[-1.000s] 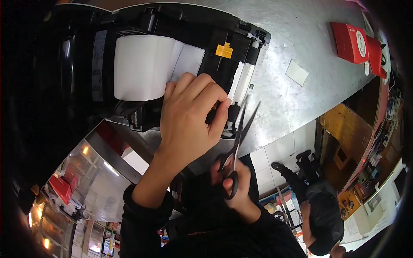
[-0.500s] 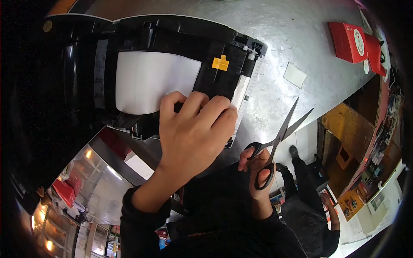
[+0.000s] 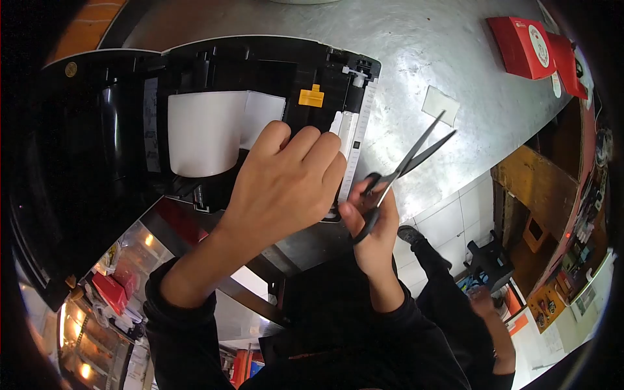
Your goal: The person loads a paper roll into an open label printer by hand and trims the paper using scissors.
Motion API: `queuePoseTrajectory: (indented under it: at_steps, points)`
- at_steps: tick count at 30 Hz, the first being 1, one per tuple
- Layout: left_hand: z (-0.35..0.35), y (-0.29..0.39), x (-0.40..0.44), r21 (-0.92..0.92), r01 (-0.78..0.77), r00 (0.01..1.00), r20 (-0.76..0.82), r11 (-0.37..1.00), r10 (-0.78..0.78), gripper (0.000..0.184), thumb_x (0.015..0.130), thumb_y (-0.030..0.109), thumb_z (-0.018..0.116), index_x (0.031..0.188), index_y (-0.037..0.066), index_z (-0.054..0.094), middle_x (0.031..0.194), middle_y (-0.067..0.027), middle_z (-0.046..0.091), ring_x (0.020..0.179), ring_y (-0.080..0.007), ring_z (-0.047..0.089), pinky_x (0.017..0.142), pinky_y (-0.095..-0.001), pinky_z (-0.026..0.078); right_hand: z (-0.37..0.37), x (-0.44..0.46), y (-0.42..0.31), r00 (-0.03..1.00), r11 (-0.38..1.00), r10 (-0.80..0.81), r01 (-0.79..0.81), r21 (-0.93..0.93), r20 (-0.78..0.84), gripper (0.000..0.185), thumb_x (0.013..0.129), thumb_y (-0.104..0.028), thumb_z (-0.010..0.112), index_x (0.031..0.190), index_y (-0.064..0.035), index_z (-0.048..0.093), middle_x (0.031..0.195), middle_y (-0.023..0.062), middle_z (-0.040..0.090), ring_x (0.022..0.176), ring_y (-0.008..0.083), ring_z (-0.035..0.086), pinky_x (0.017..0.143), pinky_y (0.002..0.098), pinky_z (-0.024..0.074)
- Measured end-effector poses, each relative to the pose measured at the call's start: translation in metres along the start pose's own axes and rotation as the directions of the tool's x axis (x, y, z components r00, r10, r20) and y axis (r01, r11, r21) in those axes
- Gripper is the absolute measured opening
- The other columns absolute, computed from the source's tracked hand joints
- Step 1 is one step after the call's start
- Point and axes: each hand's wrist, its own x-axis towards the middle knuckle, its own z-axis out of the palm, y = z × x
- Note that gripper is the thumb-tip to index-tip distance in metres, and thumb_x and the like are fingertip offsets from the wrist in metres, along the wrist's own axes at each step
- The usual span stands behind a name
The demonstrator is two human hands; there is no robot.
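An open black label printer (image 3: 227, 65) lies on the metal table, with a white paper roll (image 3: 203, 133) inside. The roll's loose end (image 3: 263, 112) stretches toward my left hand (image 3: 283, 179). That hand is closed over the front of the printer, its fingers curled downward and the fingertips hidden; what they grip does not show. To the right, just off the printer's front edge, my right hand (image 3: 374, 224) holds black-handled scissors (image 3: 408, 161). Finger and thumb are at the handle loops, and the blades stand slightly apart, pointing away from me. A yellow tab (image 3: 311, 96) sits inside the printer.
A small pale square of paper (image 3: 441, 104) lies on the metal table (image 3: 403, 45) beyond the scissor tips. Red boxes (image 3: 520, 49) stand at the far right. Below right, another person's dark-clothed leg (image 3: 426, 253) and hand (image 3: 482, 302) show near the wooden shelving (image 3: 536, 175).
My right hand has brought the scissors up and left, closer to the printer and my left hand. My left hand stays curled over the printer's front. The camera view has shifted slightly.
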Motion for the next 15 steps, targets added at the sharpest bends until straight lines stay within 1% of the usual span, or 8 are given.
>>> queuePoseTrajectory:
  at_steps: [1, 4, 7, 9, 10, 13, 14, 15]
  points:
    - [0.002, -0.002, 0.000, 0.005, -0.002, 1.000, 0.003, 1.000, 0.002, 0.007, 0.064, 0.010, 0.061, 0.062, 0.009, 0.054, 0.068, -0.0017, 0.044, 0.065, -0.0143, 0.045, 0.061, -0.0290, 0.031, 0.005, 0.006, -0.004, 0.998, 0.998, -0.058, 0.058, -0.023, 0.010, 0.035, 0.074, 0.000, 0.073, 0.097, -0.0071, 0.047, 0.082, -0.0025, 0.047, 0.073, 0.0058, 0.046, 0.065, 0.0204, 0.0390]
    - [0.004, -0.005, 0.000, -0.004, -0.016, 1.000, -0.014, 1.000, 0.016, 0.007, 0.065, 0.011, 0.060, 0.064, 0.009, 0.054, 0.069, -0.0014, 0.045, 0.064, -0.0141, 0.045, 0.061, -0.0291, 0.031, 0.011, 0.017, 0.000, 0.999, 0.986, 0.042, -0.044, 0.160, 0.018, 0.034, 0.075, 0.000, 0.073, 0.097, -0.0072, 0.048, 0.083, -0.0021, 0.048, 0.073, 0.0059, 0.046, 0.064, 0.0205, 0.0389]
    - [0.001, -0.008, -0.002, -0.062, 0.044, 0.999, 0.003, 0.997, -0.044, 0.010, 0.064, 0.009, 0.062, 0.067, 0.008, 0.053, 0.070, -0.0026, 0.047, 0.064, -0.0152, 0.048, 0.061, -0.0292, 0.032, 0.009, 0.015, 0.004, 0.999, 0.991, 0.037, -0.037, 0.129, 0.004, 0.031, 0.076, -0.001, 0.072, 0.095, -0.0070, 0.049, 0.084, -0.0018, 0.049, 0.074, 0.0068, 0.048, 0.064, 0.0196, 0.0383]
    - [-0.006, -0.008, -0.003, -0.235, 0.238, 0.971, 0.028, 0.942, -0.239, 0.018, 0.067, 0.006, 0.068, 0.081, 0.006, 0.057, 0.079, -0.0043, 0.052, 0.068, -0.0189, 0.052, 0.065, -0.0326, 0.038, -0.002, 0.011, 0.010, 1.000, 1.000, -0.024, 0.024, 0.011, -0.011, 0.031, 0.077, -0.008, 0.073, 0.095, -0.0063, 0.048, 0.083, 0.0002, 0.050, 0.071, 0.0076, 0.048, 0.061, 0.0207, 0.0389]
    - [-0.007, -0.004, -0.004, -0.236, 0.237, 0.971, 0.026, 0.942, -0.238, 0.018, 0.067, 0.006, 0.068, 0.081, 0.006, 0.057, 0.079, -0.0043, 0.052, 0.068, -0.0189, 0.052, 0.065, -0.0326, 0.038, -0.010, 0.003, 0.008, 1.000, 1.000, -0.025, 0.026, 0.010, -0.013, 0.031, 0.077, -0.008, 0.073, 0.095, -0.0063, 0.048, 0.083, 0.0002, 0.050, 0.071, 0.0076, 0.048, 0.061, 0.0207, 0.0389]
    - [-0.008, 0.011, -0.005, -0.475, 0.512, 0.826, 0.047, 0.715, -0.561, 0.015, 0.079, 0.004, 0.063, 0.092, 0.002, 0.056, 0.085, -0.0104, 0.053, 0.073, -0.0219, 0.054, 0.061, -0.0298, 0.042, -0.032, -0.030, 0.004, 0.935, 0.986, -0.053, -0.007, 0.167, 0.351, 0.046, 0.076, -0.038, 0.074, 0.095, -0.0053, 0.048, 0.081, 0.0044, 0.053, 0.065, 0.0094, 0.050, 0.054, 0.0224, 0.0388]
    - [-0.007, 0.011, -0.008, -0.478, 0.515, 0.825, 0.050, 0.712, -0.563, 0.015, 0.079, 0.004, 0.063, 0.092, 0.002, 0.056, 0.085, -0.0104, 0.053, 0.073, -0.0219, 0.054, 0.061, -0.0298, 0.042, -0.036, -0.039, 0.004, 0.883, 0.972, -0.052, -0.063, 0.227, 0.467, 0.054, 0.076, -0.049, 0.071, 0.096, -0.0049, 0.047, 0.081, 0.0056, 0.054, 0.064, 0.0101, 0.051, 0.052, 0.0225, 0.0385]
    - [-0.004, 0.012, -0.010, -0.493, 0.517, 0.818, 0.045, 0.700, -0.574, 0.016, 0.078, 0.008, 0.065, 0.090, 0.004, 0.056, 0.083, -0.0093, 0.052, 0.072, -0.0232, 0.054, 0.061, -0.0325, 0.042, -0.037, -0.047, -0.002, 0.844, 0.960, 0.071, -0.203, 0.194, 0.532, 0.059, 0.076, -0.056, 0.067, 0.097, -0.0046, 0.048, 0.081, 0.0058, 0.055, 0.065, 0.0106, 0.052, 0.052, 0.0223, 0.0384]
